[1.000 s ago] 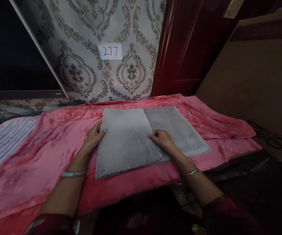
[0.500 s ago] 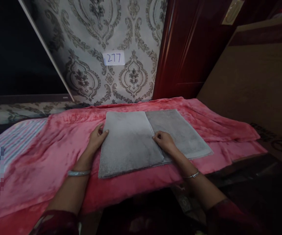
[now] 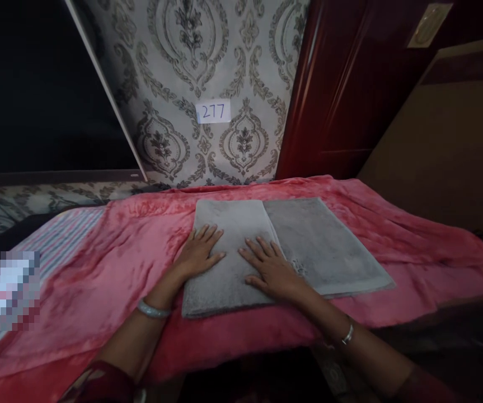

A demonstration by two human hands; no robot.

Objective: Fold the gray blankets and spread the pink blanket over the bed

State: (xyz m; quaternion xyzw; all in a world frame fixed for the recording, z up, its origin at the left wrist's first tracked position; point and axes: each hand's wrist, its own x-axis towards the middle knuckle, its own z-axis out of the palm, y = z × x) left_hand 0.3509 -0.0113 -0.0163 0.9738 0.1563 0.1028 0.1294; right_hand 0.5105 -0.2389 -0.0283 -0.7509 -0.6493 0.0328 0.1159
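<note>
Resting my left hand point(image 3: 198, 253) on the grey towel point(image 3: 312, 238) at its 9 o'clock and my right hand point(image 3: 273, 271) near its 6, I have both palms down, fingers spread, gripping nothing. The towel lies on the pink blanket point(image 3: 144, 246), below mid-view toward 5 o'clock. Its 9 o'clock part looks folded over already; the part toward 3 seems left, lying flat.

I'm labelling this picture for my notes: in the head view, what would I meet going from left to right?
Striped cloth → left bracelet → left hand → right hand → right bracelet → cardboard box.
</note>
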